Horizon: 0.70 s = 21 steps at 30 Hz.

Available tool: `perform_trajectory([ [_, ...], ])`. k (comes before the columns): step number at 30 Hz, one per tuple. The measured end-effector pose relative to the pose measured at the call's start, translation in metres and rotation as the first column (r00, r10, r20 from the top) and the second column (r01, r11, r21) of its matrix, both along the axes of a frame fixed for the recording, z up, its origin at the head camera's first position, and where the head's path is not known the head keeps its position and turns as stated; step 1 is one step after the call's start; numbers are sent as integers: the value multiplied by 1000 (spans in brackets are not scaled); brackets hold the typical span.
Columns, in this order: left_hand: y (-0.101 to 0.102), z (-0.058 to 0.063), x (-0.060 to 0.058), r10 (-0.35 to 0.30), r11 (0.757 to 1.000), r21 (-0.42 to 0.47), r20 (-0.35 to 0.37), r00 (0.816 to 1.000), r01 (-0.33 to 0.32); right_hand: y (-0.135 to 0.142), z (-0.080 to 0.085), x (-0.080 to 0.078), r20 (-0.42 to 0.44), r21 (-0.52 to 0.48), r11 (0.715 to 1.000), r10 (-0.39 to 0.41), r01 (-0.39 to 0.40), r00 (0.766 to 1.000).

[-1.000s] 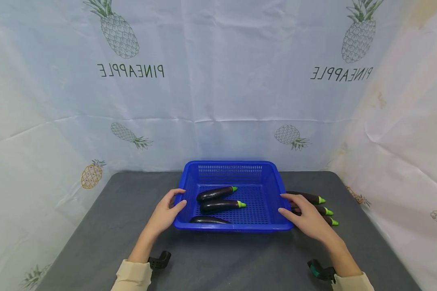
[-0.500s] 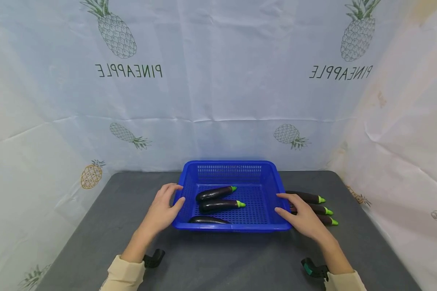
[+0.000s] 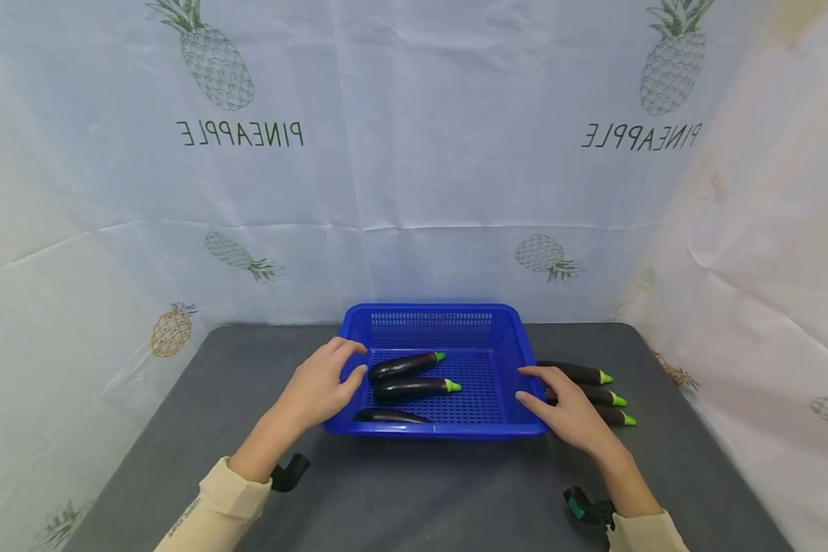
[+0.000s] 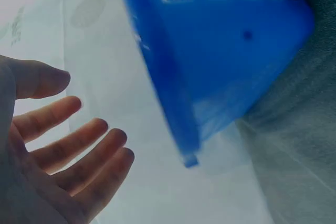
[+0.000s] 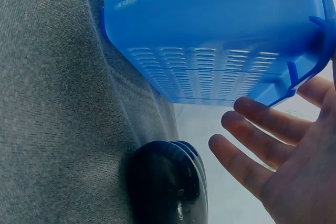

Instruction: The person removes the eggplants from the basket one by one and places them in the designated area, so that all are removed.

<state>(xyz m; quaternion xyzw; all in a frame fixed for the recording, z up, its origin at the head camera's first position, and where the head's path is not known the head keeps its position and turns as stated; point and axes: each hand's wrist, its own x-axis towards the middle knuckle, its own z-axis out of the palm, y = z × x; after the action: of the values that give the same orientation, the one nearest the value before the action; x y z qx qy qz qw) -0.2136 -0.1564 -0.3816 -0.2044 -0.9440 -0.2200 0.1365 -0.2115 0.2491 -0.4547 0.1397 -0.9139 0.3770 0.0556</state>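
A blue plastic basket with slotted walls stands on the grey table. Inside it lie three eggplants: one at the back, one in the middle and one near the front wall. My left hand is over the basket's left rim with fingers spread and holds nothing; the left wrist view shows it apart from the rim. At the right rim, my right hand rests thumb and index finger over the edge, its other fingers loosely extended outside. Three more eggplants lie right of the basket, partly hidden by that hand.
A white cloth with pineapple prints hangs behind the table and along both sides. The grey table top reaches toward me in front of the basket. Each wrist carries a small black device.
My left hand has come off the left rim, rising and moving right over the basket's edge. The right hand stays at the right rim. The eggplants keep their places in the basket.
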Motion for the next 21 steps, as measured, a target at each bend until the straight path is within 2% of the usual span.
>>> perform_trajectory([
  [5, 18, 9, -3, -65, 994, -91, -16, 998, 63, -1, 0, 0, -13, -4, 1000, -3, 3, 1000],
  [10, 38, 13, -10, -83, 977, -196, 1, 997, 82, -1, 1, -1, -5, -4, 1000, -4, 4, 1000],
  [15, 57, 9, -16, -75, 956, -281, 48, 996, 85, -2, 1, -1, 4, 0, 1000, -11, 11, 1000],
  [21, 75, -2, -20, -57, 939, -330, 126, 990, 96, -1, 0, 0, -4, 4, 1000, -12, 12, 1000],
])
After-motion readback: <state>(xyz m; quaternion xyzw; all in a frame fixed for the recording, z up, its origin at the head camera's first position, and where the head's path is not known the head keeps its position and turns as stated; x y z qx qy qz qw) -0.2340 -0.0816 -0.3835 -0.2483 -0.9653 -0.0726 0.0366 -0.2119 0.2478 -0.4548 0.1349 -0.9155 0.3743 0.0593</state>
